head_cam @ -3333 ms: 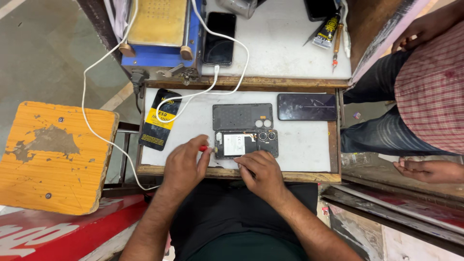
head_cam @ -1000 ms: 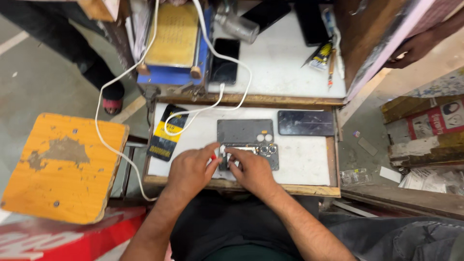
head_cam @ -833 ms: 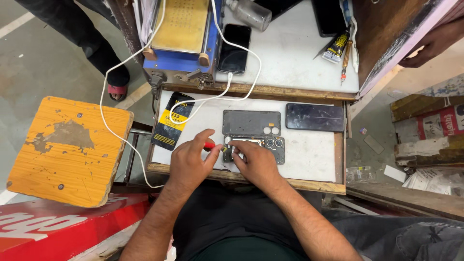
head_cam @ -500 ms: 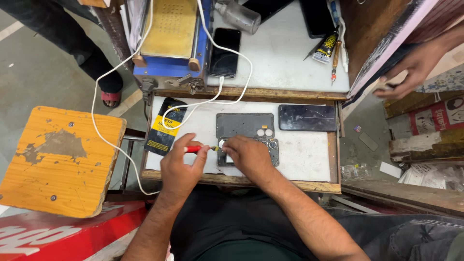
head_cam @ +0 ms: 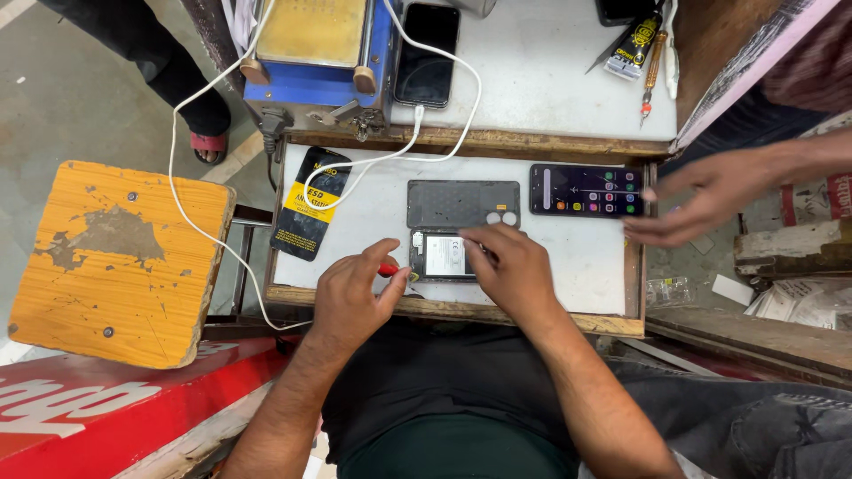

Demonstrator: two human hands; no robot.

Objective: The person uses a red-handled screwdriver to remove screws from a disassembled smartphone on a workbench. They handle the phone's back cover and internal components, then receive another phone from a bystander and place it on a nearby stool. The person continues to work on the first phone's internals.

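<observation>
The scene is lit evenly and brightly from above, and only soft, short shadows are cast. Mild glare is seen on the white tray surface (head_cam: 568,257) and the far bench top (head_cam: 541,80). Focus is sharp at centre; slight stretching is noticed toward the edges.

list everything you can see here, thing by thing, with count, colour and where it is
opened phone: 1, dark with pale insides, front of the white tray, under the right hand
back cover: 1, grey, just behind the opened phone
lit phone: 1, black with coloured icons, right end of tray
other person's hand: 1, reaching in from the right, at the lit phone
flat packet: 1, black and yellow, left end of tray
white cable: 1, looping over tray and off the left side
blue machine: 1, upper shelf
dark phone: 1, beside the machine
stool: 1, orange, left
left hand: holds red-handled tool
right hand: rests on the opened phone
</observation>
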